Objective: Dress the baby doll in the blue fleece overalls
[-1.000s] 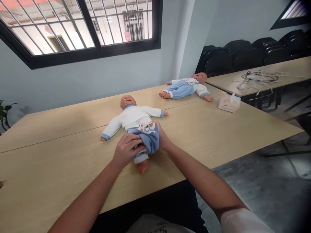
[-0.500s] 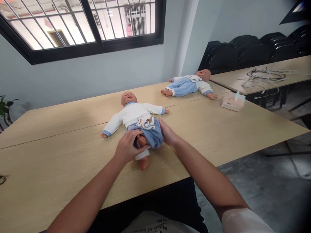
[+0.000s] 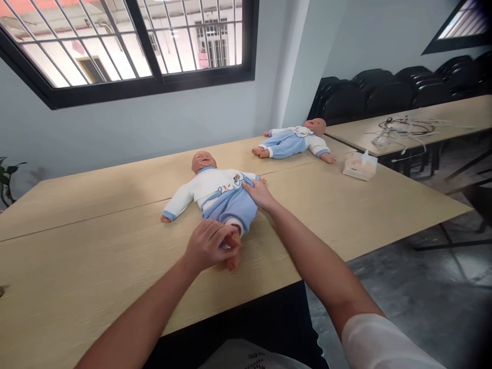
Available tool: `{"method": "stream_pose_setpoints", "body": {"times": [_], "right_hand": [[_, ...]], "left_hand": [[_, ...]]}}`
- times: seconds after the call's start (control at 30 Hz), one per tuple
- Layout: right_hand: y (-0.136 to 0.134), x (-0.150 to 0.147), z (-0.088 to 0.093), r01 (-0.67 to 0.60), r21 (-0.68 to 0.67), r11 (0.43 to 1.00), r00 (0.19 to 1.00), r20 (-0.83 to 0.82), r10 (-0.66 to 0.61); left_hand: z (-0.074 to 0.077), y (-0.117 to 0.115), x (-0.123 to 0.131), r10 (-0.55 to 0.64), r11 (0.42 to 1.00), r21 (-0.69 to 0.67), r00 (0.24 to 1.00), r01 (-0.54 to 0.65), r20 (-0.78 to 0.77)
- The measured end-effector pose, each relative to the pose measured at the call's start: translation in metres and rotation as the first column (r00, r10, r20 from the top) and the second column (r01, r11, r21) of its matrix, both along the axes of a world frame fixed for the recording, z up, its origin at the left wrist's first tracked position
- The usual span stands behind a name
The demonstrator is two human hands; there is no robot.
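Observation:
A baby doll (image 3: 209,184) in a white top lies on its back on the wooden table (image 3: 96,256), head away from me. Blue trousers (image 3: 229,205) cover its hips and legs up to the waist. My left hand (image 3: 209,248) is closed around the doll's feet at the trouser cuffs. My right hand (image 3: 258,193) pinches the waistband of the blue trousers at the doll's side, just below its outstretched arm.
A second dressed doll (image 3: 294,141) lies at the table's far right. A tissue box (image 3: 360,165) sits near the right edge. Another table (image 3: 461,110) with a tangle of cables (image 3: 407,127) stands behind, with black chairs (image 3: 384,92) along the wall.
The blue trousers, bunched over the doll's hips before, now lie pulled up to the waist with the legs straightened. My right hand moved up to the waistband; my left slid down to the feet.

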State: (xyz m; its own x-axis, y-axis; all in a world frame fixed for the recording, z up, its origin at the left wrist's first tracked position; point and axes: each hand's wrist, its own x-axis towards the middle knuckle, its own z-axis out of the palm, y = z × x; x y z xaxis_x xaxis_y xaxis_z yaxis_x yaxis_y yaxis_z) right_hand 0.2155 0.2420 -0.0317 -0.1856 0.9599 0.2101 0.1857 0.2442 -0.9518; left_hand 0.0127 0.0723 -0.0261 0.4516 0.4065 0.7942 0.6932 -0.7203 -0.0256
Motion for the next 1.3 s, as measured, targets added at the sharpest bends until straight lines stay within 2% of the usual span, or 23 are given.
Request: {"method": "stream_pose_setpoints", "body": {"times": [0.1,0.17,0.23,0.3,0.33,0.37,0.43,0.47,0.53,0.6,0.67,0.73,0.8,0.9,1.03,1.17,1.23,1.3], "right_hand": [[0.014,-0.008,-0.001,0.095,0.016,0.995,0.994,0.046,-0.095],[0.006,-0.007,0.003,0.193,0.019,0.981,0.979,0.062,-0.194],[-0.019,0.000,0.011,0.324,0.068,0.944,0.943,0.062,-0.328],[-0.061,0.009,0.020,0.401,0.153,0.903,0.909,0.056,-0.413],[-0.087,0.014,0.023,0.351,0.177,0.919,0.926,0.079,-0.369],[-0.113,0.017,0.025,0.261,0.141,0.955,0.956,0.098,-0.276],[-0.162,0.021,0.024,0.078,-0.008,0.997,0.992,0.097,-0.077],[-0.180,0.022,0.021,0.000,-0.073,0.997,0.998,0.061,0.005],[-0.201,0.022,0.012,-0.038,-0.152,0.988,0.999,0.013,0.041],[-0.204,0.023,0.003,0.027,-0.187,0.982,1.000,0.011,-0.025],[-0.197,0.026,-0.003,0.099,-0.203,0.974,0.995,0.044,-0.092],[-0.190,0.029,-0.006,0.118,-0.202,0.972,0.992,0.059,-0.108],[-0.187,0.032,-0.006,0.111,-0.185,0.977,0.993,0.048,-0.104],[-0.191,0.033,-0.006,0.123,-0.151,0.981,0.992,0.037,-0.118],[-0.198,0.034,-0.008,0.185,-0.149,0.971,0.983,0.039,-0.181],[-0.198,0.045,-0.007,0.180,-0.113,0.977,0.983,0.049,-0.175],[-0.198,0.054,-0.008,0.175,-0.066,0.982,0.981,0.101,-0.168],[-0.198,0.062,-0.010,0.160,-0.016,0.987,0.974,0.168,-0.155]], "left_hand": [[0.000,-0.001,0.005,-0.045,0.999,-0.021,0.998,0.044,-0.045],[-0.001,-0.002,0.007,-0.042,0.997,-0.060,0.999,0.040,-0.028],[-0.003,-0.003,0.008,-0.015,0.993,-0.119,0.999,0.018,0.029],[-0.007,-0.004,0.011,0.028,0.982,-0.188,0.994,-0.008,0.104],[-0.009,-0.005,0.013,0.046,0.975,-0.222,0.989,-0.014,0.141],[-0.011,-0.006,0.015,0.059,0.967,-0.255,0.983,-0.014,0.173],[-0.014,-0.009,0.021,0.037,0.945,-0.326,0.979,0.031,0.200],[-0.014,-0.011,0.023,-0.002,0.931,-0.358,0.980,0.075,0.198],[-0.015,-0.013,0.027,-0.120,0.897,-0.404,0.978,0.180,0.169],[-0.013,-0.012,0.028,-0.252,0.863,-0.423,0.961,0.277,0.115],[-0.011,-0.009,0.025,-0.307,0.857,-0.408,0.948,0.313,0.082],[-0.008,-0.003,0.022,-0.245,0.889,-0.378,0.966,0.257,0.082],[-0.005,0.003,0.021,-0.117,0.918,-0.371,0.990,0.139,0.082],[-0.002,0.009,0.025,-0.010,0.909,-0.415,0.999,0.025,0.038],[-0.002,0.004,0.039,-0.042,0.890,-0.455,0.999,0.033,-0.009],[0.002,-0.007,0.052,-0.146,0.869,-0.475,0.989,0.137,0.018],[0.005,-0.006,0.049,-0.190,0.867,-0.464,0.981,0.183,0.032],[0.008,0.004,0.037,-0.133,0.877,-0.454,0.987,0.158,0.087]]}}
